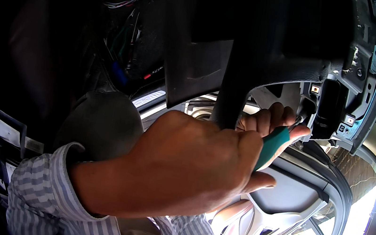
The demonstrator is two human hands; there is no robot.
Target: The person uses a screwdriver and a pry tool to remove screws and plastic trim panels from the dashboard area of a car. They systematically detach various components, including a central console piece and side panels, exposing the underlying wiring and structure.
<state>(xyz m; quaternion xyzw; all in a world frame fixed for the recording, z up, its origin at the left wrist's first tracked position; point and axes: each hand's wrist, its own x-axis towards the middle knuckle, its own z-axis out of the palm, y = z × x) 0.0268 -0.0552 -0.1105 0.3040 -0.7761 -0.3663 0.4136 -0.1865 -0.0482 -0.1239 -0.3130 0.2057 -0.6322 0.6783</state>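
Across the middle, my left hand [192, 161] comes in from the lower left with its fingers closed around a hand tool with a green handle [273, 147]. The tool slants up to the right, and its thin metal end reaches between the fingers of the other hand; its exact kind is not plain. Behind it, my right hand [268, 121] is partly hidden, its fingers curled and its thumb beside the tool's tip. What those fingers pinch is too small to make out. Both hands are close to an opened dashboard section [334, 106] with bare brackets and a dark slot.
A dark curved bar [232, 85] stands just above my hands. An open car door [289, 192] with a grey inner panel lies at the lower right. Loose wires [127, 2] run at the upper left. A dark rounded pad [102, 123] sits beside my left forearm.
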